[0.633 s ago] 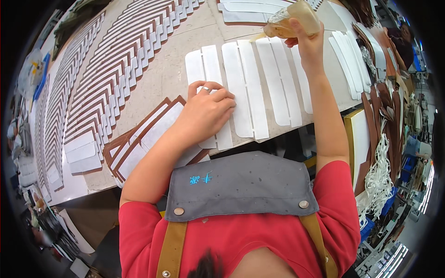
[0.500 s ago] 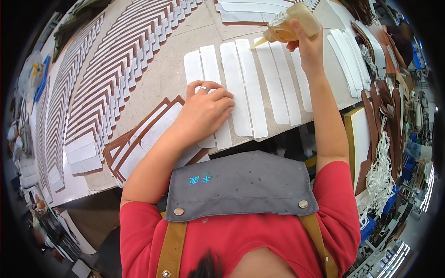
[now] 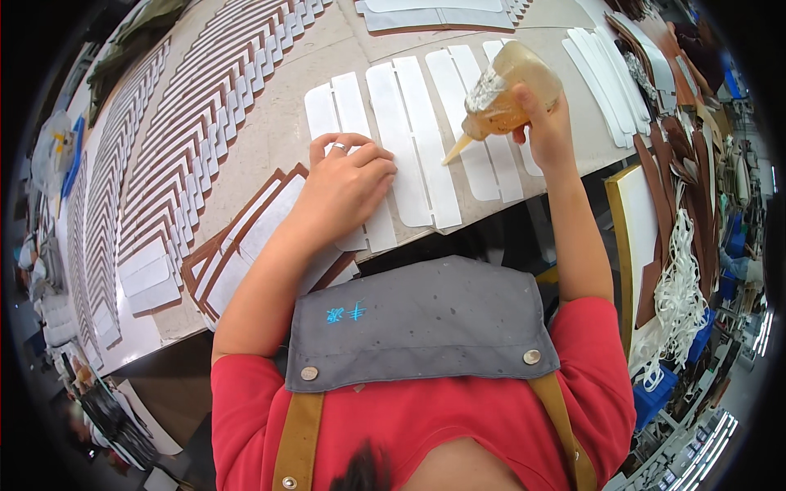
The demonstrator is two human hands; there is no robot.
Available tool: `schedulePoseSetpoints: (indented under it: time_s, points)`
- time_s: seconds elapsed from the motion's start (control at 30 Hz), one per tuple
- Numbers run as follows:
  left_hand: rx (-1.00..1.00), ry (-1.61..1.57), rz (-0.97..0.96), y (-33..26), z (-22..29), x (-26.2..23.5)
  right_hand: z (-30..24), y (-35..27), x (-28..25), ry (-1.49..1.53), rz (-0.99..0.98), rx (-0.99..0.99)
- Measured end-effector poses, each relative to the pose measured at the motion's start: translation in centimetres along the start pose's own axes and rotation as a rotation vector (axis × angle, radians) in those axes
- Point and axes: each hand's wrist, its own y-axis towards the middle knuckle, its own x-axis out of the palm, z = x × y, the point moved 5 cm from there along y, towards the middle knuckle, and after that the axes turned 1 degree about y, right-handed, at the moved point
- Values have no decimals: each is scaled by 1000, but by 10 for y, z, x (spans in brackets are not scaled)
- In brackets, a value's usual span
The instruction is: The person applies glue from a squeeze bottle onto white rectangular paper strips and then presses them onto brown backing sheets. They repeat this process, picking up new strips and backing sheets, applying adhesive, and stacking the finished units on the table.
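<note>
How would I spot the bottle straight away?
Find the table, then the white strips near its front edge. Over them, the right hand grips the bottle, nozzle tipped down. Unlike the flat strips, it is rounded and see-through, with amber liquid inside.

at one o'clock the bottle (image 3: 506,94) shows cloudy amber, at twelve the strips (image 3: 393,123) are white, and at ten brown-and-white zigzag rows (image 3: 184,123) stripe the beige-grey counter (image 3: 327,49).

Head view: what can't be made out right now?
All in the head view:
Leftmost pair of white strips: middle covered by the left hand.
Right hand: several fingers hidden behind the bottle.
Widest row of overlapped panels: far end cut by the upper edge.
Nozzle tip: too small to tell contact.
</note>
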Motion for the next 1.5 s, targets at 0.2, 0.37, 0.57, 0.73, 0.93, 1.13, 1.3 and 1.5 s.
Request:
schedulePoseSetpoints:
  time_s: [0.2, 0.37, 0.57, 0.73, 0.93, 1.13, 1.3, 1.5]
  points:
    - [-4, 48, -14, 2, 5, -1, 5, -38, -8, 54, -6, 96]
    - [-14, 63, -32, 3, 7, -2, 20, -46, -14, 355, 24, 223]
    - [-32, 130, -120, 13, 15, -4, -1, 34, -40, 198, 104, -115]
    - [36, 85, -127, 32, 46, 12, 0, 89, -37, 8, 69, -225]
    - [87, 54, -186, 42, 63, 36, 11, 116, -27, -34, 38, -216]
    - [70, 61, -218, 44, 64, 37, 10, 106, -30, -15, 50, -197]
    - [65, 63, -207, 44, 64, 38, 10, 79, -37, -30, 110, -135]
    - [67, 68, -197, 44, 65, 38, 0, 44, -42, -20, 46, -86]
